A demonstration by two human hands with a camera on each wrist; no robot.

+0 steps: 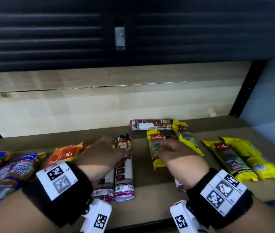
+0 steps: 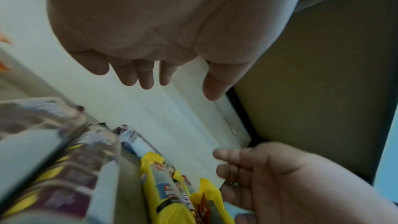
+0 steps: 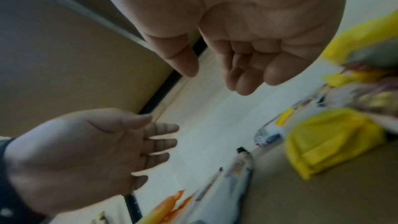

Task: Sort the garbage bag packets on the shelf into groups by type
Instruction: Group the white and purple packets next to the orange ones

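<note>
Already the brown shelf (image 1: 150,190) looks partly sorted, I think, since like packets lie side by side so each kind stays together. At 9 o'clock sits the blue pile (image 1: 7,170), puffy and shiny. Next to it are the orange packets (image 1: 66,154), crinkly at the ends. In the middle lie the maroon and white packets (image 1: 124,175), long smooth tubes, touching each other. One more maroon packet (image 1: 151,124) lies sideways at 12 o'clock, apart from its friends, so it may need moving. Yellow packets (image 1: 244,158) fill 3 o'clock, slippery plastic. The left hand (image 1: 103,153) hangs over the maroon pair with fingers loose and holding nothing. The right hand (image 1: 178,153) hangs over a yellow packet (image 1: 156,148), fingers loosely bent, holding nothing too.
</note>
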